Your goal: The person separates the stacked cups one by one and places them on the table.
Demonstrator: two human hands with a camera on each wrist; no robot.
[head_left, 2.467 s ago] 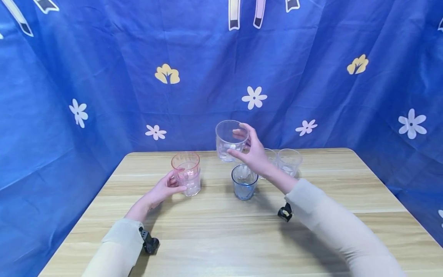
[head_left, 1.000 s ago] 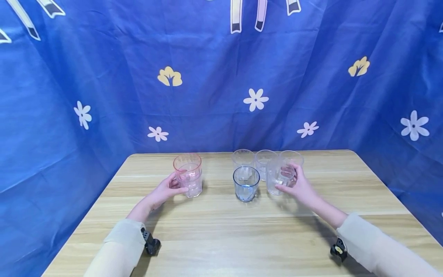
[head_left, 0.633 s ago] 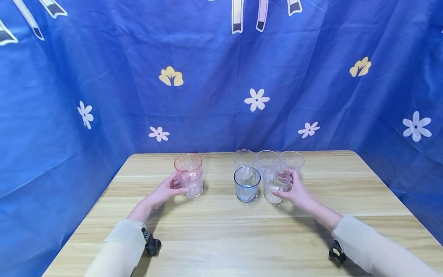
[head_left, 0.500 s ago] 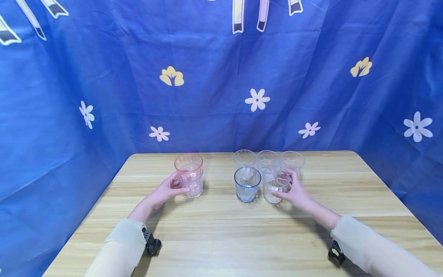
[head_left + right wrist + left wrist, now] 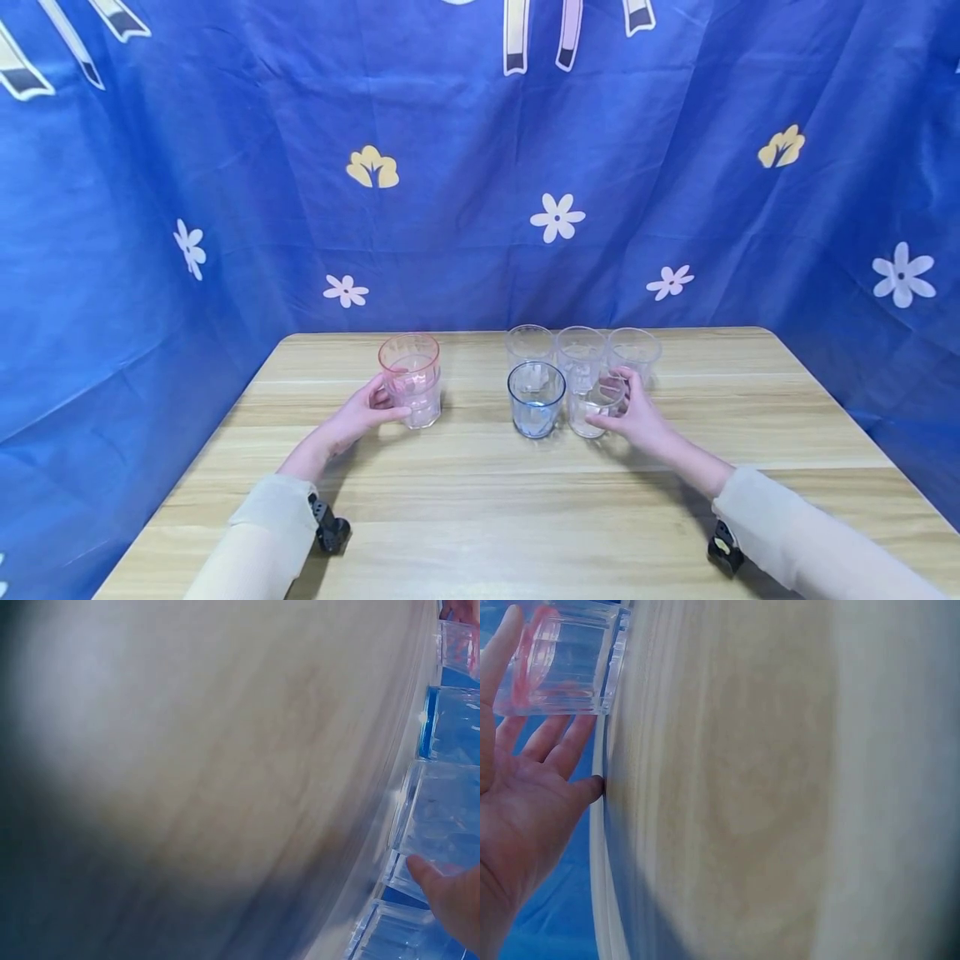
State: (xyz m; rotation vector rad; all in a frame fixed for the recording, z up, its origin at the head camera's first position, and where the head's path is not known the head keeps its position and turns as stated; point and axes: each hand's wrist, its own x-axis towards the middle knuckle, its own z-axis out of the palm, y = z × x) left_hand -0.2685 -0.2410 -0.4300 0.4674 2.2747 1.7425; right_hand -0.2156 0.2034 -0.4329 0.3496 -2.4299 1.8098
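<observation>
My left hand (image 5: 367, 414) grips a pink-rimmed glass (image 5: 408, 350), which looks nested in a clear glass (image 5: 423, 410). In the left wrist view, the thumb is at one side of these glasses (image 5: 570, 660) and the fingers at the other. A clear glass (image 5: 585, 425) stands upright at the table's right of middle, with my right hand (image 5: 633, 417) holding it by thumb and fingers from the right. Just left of it is a blue glass (image 5: 535, 410). The right wrist view catches the right thumb against the clear glass (image 5: 442, 806).
Three clear glasses line the back edge: one behind the blue glass (image 5: 529, 337), a middle one (image 5: 580, 346) and a right one (image 5: 634, 343). The wooden table (image 5: 480, 517) meets a blue patterned curtain (image 5: 450, 208) at back and sides.
From above the blue glass, my right hand has brought the clear glass down to the right, then shifted it slightly left beside the blue one. The left hand keeps its hold.
</observation>
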